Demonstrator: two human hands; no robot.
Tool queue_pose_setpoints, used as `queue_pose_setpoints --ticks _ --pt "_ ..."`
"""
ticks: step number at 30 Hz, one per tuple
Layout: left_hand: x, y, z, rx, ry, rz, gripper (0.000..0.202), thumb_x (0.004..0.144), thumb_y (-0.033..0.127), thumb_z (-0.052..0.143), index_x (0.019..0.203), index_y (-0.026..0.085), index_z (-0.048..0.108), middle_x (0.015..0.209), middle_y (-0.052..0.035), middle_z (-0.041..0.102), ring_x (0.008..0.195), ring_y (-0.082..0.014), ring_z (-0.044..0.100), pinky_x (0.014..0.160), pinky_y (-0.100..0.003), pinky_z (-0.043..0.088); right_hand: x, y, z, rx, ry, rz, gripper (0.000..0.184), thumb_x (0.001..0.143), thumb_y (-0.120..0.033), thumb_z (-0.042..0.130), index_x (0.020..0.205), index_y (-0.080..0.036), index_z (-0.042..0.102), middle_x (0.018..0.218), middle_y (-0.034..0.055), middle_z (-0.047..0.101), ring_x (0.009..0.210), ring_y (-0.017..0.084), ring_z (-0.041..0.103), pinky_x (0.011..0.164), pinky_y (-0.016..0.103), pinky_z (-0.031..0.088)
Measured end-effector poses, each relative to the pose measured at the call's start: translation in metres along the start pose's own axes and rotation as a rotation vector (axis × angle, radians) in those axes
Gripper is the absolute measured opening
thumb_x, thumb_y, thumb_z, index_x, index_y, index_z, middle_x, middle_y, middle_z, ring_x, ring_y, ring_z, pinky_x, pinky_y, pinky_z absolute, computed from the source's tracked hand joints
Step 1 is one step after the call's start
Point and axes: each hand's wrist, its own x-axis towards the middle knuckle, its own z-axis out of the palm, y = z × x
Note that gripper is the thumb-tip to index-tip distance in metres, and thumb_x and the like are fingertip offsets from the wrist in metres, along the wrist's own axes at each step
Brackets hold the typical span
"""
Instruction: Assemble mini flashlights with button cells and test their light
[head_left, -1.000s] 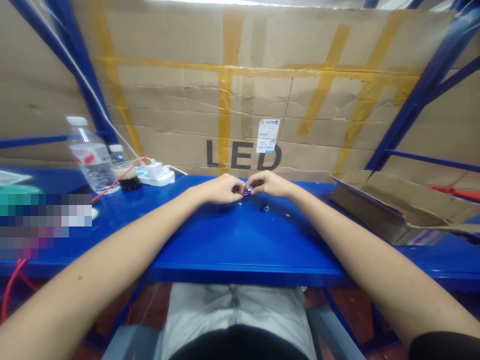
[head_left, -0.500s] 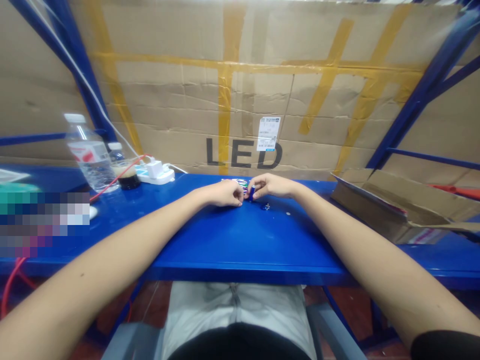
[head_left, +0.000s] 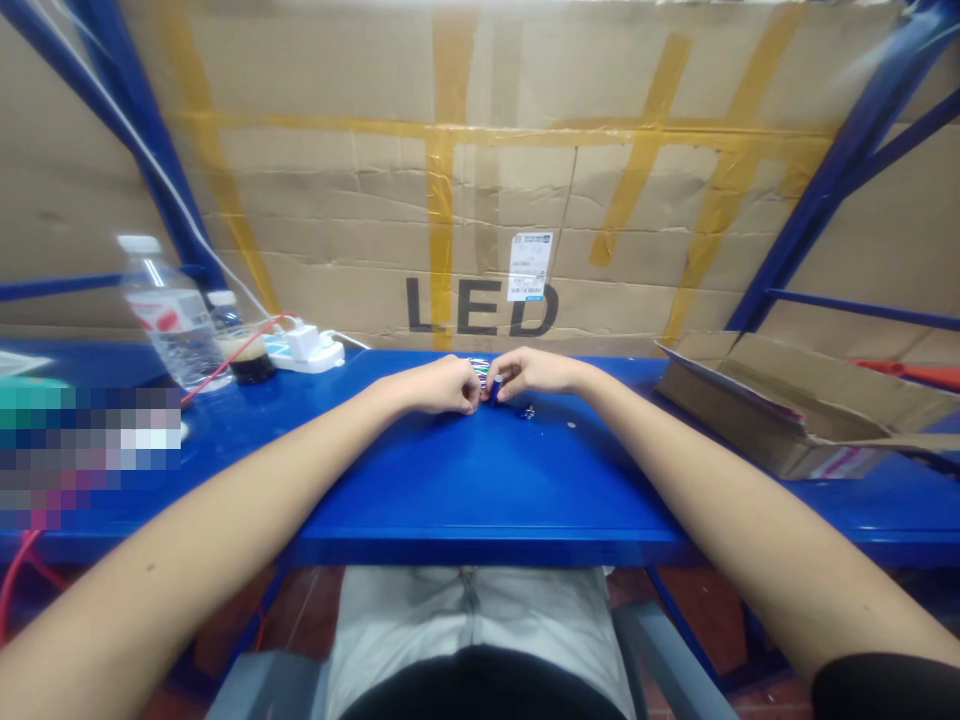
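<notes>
At the far middle of the blue table, my right hand [head_left: 527, 372] pinches a small dark blue cylinder [head_left: 496, 389], held upright between thumb and fingers. My left hand [head_left: 454, 384] is close beside it on the left, fingers curled and pressed together. Whatever the left fingers hold, if anything, is hidden or too small to make out. Behind and between both hands lies a shiny multicoloured bundle of thin pieces [head_left: 478, 371], partly covered by the hands. A small metallic piece [head_left: 529, 411] rests on the table just below my right hand.
An open cardboard box [head_left: 780, 420] stands at the right. On the left are a water bottle [head_left: 169, 320], a smaller bottle with dark liquid [head_left: 251, 362] and a white power strip [head_left: 322, 355] with cables. A large taped carton [head_left: 337, 220] forms the back.
The whole view has shifted slightly, so things appear a little further left. Both hands keep nearly the same pose, and the blue cylinder stays in my right fingers.
</notes>
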Motion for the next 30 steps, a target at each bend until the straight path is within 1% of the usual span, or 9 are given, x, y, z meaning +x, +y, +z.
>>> queue_pose_setpoints --ticks 3,6,8,12,15,20,25,27,30 --pt "0.0 0.001 0.001 -0.022 0.038 0.012 0.01 0.072 0.013 0.064 0.074 0.018 0.073 0.076 -0.0002 0.073 0.068 -0.013 0.064 0.064 -0.022 0.042 0.001 0.0 0.0 -0.026 0.014 0.002 0.025 0.064 -0.025 0.079 0.086 -0.018 0.071 0.089 0.0033 0.074 0.086 0.018 0.065 0.083 0.033 0.049" --pt "-0.001 0.002 0.002 -0.049 0.087 0.027 0.015 0.071 0.012 0.063 0.082 0.017 0.072 0.079 -0.0001 0.073 0.071 -0.0133 0.065 0.064 -0.022 0.043 0.0 -0.002 0.001 -0.054 0.038 0.01 0.024 0.064 -0.025 0.079 0.085 -0.017 0.071 0.086 0.0026 0.073 0.082 0.017 0.064 0.081 0.033 0.048" --pt "-0.001 0.003 0.003 -0.052 0.099 0.021 0.018 0.071 0.015 0.065 0.088 0.018 0.073 0.079 -0.0002 0.073 0.072 -0.0138 0.065 0.064 -0.022 0.043 -0.001 -0.003 0.001 -0.055 0.049 0.017 0.024 0.063 -0.024 0.079 0.085 -0.017 0.071 0.086 0.0023 0.073 0.082 0.017 0.064 0.081 0.033 0.048" --pt "0.0 0.004 0.005 -0.018 0.032 0.011 0.016 0.076 0.027 0.067 0.085 0.019 0.076 0.076 -0.0009 0.072 0.07 -0.0146 0.065 0.062 -0.023 0.043 -0.003 -0.005 -0.001 -0.049 0.077 0.068 0.028 0.057 -0.022 0.082 0.083 -0.017 0.073 0.081 0.0008 0.073 0.082 0.017 0.065 0.081 0.033 0.049" --pt "0.001 0.004 0.007 -0.024 0.014 0.03 0.015 0.077 0.027 0.066 0.083 0.019 0.077 0.076 -0.0014 0.072 0.07 -0.0144 0.065 0.063 -0.023 0.043 -0.004 -0.005 -0.002 -0.056 0.094 0.09 0.028 0.054 -0.022 0.084 0.079 -0.018 0.074 0.078 0.0003 0.073 0.08 0.018 0.065 0.08 0.033 0.049" --pt "0.002 0.007 0.011 -0.056 0.03 -0.003 0.016 0.076 0.03 0.067 0.085 0.018 0.076 0.075 -0.0011 0.072 0.069 -0.0151 0.065 0.062 -0.024 0.044 -0.006 -0.007 -0.004 -0.113 0.116 0.101 0.024 0.054 -0.02 0.082 0.077 -0.018 0.075 0.077 0.0002 0.074 0.076 0.017 0.066 0.077 0.03 0.05" --pt "0.003 0.011 0.014 -0.109 0.029 0.01 0.011 0.076 0.022 0.065 0.08 0.018 0.074 0.078 -0.0008 0.073 0.073 -0.0148 0.066 0.066 -0.024 0.046 -0.007 -0.006 -0.009 -0.242 0.127 0.105 0.025 0.056 -0.021 0.08 0.08 -0.018 0.078 0.078 0.0003 0.075 0.075 0.017 0.065 0.074 0.028 0.049" --pt "0.002 0.011 0.013 -0.05 0.071 0.046 0.011 0.076 0.02 0.064 0.08 0.019 0.074 0.079 -0.0014 0.073 0.072 -0.0147 0.064 0.064 -0.024 0.044 -0.006 -0.004 -0.01 -0.238 0.115 0.102 0.025 0.055 -0.02 0.079 0.08 -0.018 0.078 0.078 0.0004 0.075 0.075 0.017 0.065 0.074 0.028 0.049" --pt "0.001 0.009 0.011 0.092 0.274 0.174 0.014 0.08 0.024 0.062 0.084 0.018 0.074 0.084 -0.0039 0.07 0.072 -0.0148 0.061 0.065 -0.026 0.042 -0.006 -0.004 -0.009 -0.231 0.113 0.093 0.024 0.054 -0.02 0.079 0.079 -0.018 0.078 0.076 0.0001 0.074 0.074 0.017 0.064 0.075 0.028 0.049"
